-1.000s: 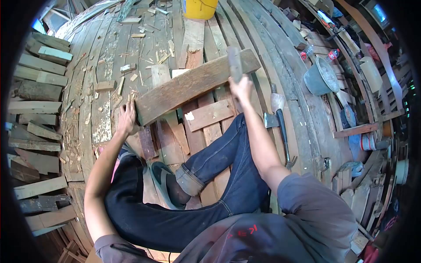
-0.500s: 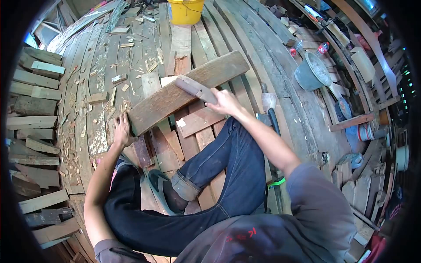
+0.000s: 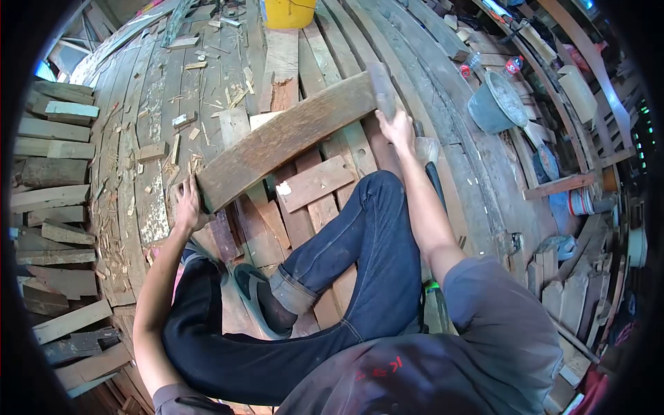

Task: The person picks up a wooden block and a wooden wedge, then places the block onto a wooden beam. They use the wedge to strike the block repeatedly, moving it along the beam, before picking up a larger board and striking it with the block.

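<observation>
Plank floor [image 3: 467, 207] beneath you. Long board [image 3: 290, 138] slants before your knees. Flat tool [image 3: 380, 86], blurred, at board's right end; your right hand [image 3: 399, 130] grips it tight. Left hand [image 3: 188, 206] at opposite end, apparently bracing; can't tell grip.

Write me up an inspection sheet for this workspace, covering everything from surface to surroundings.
Surface: floor of wooden boards, strewn with chips on the left side of the view.
Job's things: long plank set slantwise before the person; flat tool at its far right end, contact unclear.
Clutter: small wood block among scraps; dark-handled tool, partly hidden, beside the right forearm.
Hands: left hand touches the plank's near left end; right hand grips the flat tool.
Cables: nothing clearly seen.
Surroundings: row of timber pieces along the left; yellow bucket ahead; grey bucket to the right.
</observation>
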Action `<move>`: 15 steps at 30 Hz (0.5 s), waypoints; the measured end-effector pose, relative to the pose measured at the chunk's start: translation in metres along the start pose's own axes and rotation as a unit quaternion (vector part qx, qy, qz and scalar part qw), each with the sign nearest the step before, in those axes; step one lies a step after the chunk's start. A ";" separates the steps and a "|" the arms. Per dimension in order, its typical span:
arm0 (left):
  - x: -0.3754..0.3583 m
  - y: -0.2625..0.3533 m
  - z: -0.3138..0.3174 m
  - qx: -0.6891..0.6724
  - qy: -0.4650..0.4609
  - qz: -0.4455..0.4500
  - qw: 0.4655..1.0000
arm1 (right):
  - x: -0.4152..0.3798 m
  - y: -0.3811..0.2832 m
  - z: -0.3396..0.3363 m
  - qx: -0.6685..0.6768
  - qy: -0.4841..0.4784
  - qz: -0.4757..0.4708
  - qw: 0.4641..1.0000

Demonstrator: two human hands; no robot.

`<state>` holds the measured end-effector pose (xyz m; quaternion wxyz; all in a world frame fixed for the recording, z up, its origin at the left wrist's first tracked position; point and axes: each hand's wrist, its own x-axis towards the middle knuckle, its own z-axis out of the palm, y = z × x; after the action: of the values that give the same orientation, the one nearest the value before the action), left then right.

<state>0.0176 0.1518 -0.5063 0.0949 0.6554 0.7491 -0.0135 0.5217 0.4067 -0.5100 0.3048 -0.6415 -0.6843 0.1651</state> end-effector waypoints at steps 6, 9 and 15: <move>0.006 0.003 0.001 0.036 -0.013 -0.041 0.998 | -0.028 0.015 -0.035 -0.034 -0.112 -0.168 0.979; 0.006 0.011 -0.003 0.042 -0.020 -0.050 0.998 | -0.018 0.039 -0.029 -0.011 -0.019 -0.010 1.000; 0.008 0.005 -0.002 0.057 -0.017 -0.031 0.998 | -0.022 0.025 -0.033 0.031 -0.171 -0.201 0.964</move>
<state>0.0214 0.1610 -0.5053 0.0690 0.6357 0.7656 -0.0703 0.5618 0.3824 -0.5052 0.2299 -0.4431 -0.8357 0.2290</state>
